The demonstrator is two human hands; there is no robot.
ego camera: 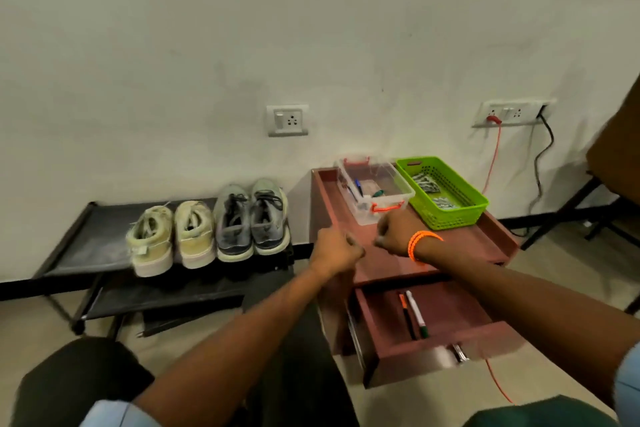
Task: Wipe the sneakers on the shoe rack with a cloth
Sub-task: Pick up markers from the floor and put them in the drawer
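Note:
Two pairs of sneakers stand side by side on the top shelf of a low black shoe rack (86, 246) against the wall: a cream pair (171, 237) on the left and a grey pair (251, 218) on the right, heels toward me. My left hand (334, 251) and my right hand (398, 232) are held out with fingers curled into loose fists, just right of the rack and over the front of a maroon side cabinet (485, 239). Neither hand holds anything. No cloth is in view.
On the cabinet top sit a clear plastic box (375, 191) with pens and a green basket (441, 192). Its drawer (440, 322) hangs open with two markers inside. An orange cord runs from the wall socket (509, 113). A dark chair stands at far right.

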